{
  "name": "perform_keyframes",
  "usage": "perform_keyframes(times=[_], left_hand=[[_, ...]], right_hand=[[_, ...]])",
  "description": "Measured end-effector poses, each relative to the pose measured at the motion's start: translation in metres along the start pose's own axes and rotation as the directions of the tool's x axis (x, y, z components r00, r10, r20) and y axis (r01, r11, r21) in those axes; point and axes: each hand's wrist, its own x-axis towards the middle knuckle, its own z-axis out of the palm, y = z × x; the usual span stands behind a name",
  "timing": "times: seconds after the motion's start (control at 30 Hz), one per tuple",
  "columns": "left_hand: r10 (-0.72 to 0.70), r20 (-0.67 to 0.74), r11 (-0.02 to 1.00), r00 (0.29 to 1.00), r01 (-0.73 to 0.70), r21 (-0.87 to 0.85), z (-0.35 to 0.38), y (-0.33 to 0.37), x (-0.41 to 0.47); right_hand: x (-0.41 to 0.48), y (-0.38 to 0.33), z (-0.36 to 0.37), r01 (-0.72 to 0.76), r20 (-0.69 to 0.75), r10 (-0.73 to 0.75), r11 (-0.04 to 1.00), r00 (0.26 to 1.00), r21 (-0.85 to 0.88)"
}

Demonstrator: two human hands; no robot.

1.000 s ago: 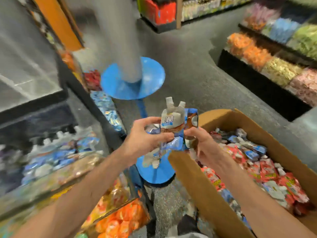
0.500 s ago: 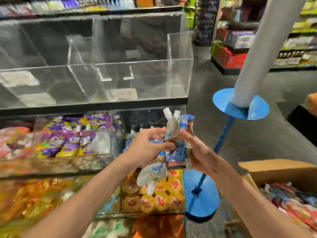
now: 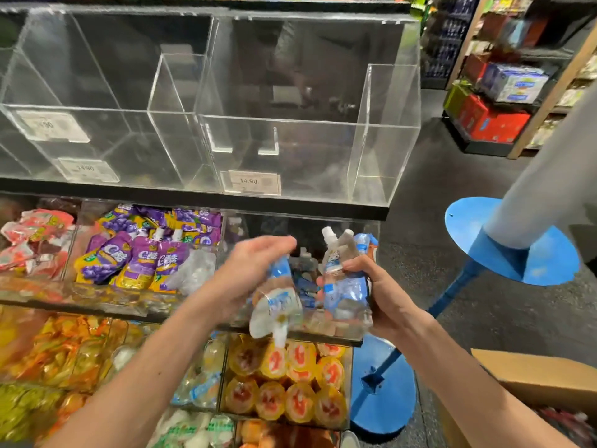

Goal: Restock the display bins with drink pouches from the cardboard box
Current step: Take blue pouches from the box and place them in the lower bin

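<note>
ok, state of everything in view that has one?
Left hand: on one blue pouch, spout down; grip blurred.
Right hand: gripping a pouch bundle, spouts up.
Bin below hands: few blue pouches inside.
Purple-pouch bin: well stocked.
Cardboard box: open.

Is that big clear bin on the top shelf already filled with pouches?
No, the top bin shows only bare clear walls and a price label on its front.
</note>
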Motion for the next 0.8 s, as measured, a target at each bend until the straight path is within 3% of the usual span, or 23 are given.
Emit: perform_keyframes(times=[0.07, 0.13, 0.23, 0.33, 0.43, 0.53, 0.6, 0.7, 0.8], left_hand=[[-0.101, -0.155, 0.966, 0.983, 0.06, -0.25, -0.009, 0.007, 0.016], [-0.178, -0.211, 0.89, 0.961, 0.066, -0.451, -0.016, 0.009, 0.028], [-0.217, -0.268, 0.845, 0.939, 0.043, -0.533, -0.02, 0.002, 0.041], [-0.186, -0.345, 0.924, 0.92, 0.044, -0.379, -0.014, -0.009, 0.05], [0.078, -0.435, 0.994, 0.897, -0.037, 0.103, -0.012, -0.024, 0.06], [0.383, -0.225, 0.831, 0.896, -0.227, 0.508, -0.022, -0.034, 0.068], [0.47, 0.009, 0.667, 0.883, -0.362, 0.651, -0.028, -0.039, 0.073], [0.426, 0.294, 0.365, 0.856, -0.46, 0.809, -0.037, -0.048, 0.088], [0.293, 0.486, 0.082, 0.824, -0.528, 0.846, -0.041, -0.059, 0.105]], right_hand=[[0.011, -0.009, -0.006, -0.046, -0.019, 0.046, 0.999, 0.999, -0.017], [0.021, -0.016, -0.013, -0.104, -0.029, 0.103, 0.994, 0.994, -0.041], [0.033, -0.02, -0.018, -0.174, -0.044, 0.171, 0.98, 0.984, -0.1], [0.043, -0.021, -0.019, -0.23, -0.055, 0.225, 0.966, 0.973, -0.116], [0.052, -0.017, -0.019, -0.258, -0.078, 0.251, 0.96, 0.965, -0.107], [0.057, -0.015, -0.017, -0.258, -0.11, 0.247, 0.961, 0.963, -0.097], [0.058, -0.014, -0.014, -0.256, -0.133, 0.245, 0.964, 0.96, -0.073], [0.058, -0.01, -0.008, -0.243, -0.167, 0.234, 0.969, 0.958, -0.037], [0.059, -0.003, -0.001, -0.231, -0.181, 0.219, 0.972, 0.959, -0.045]])
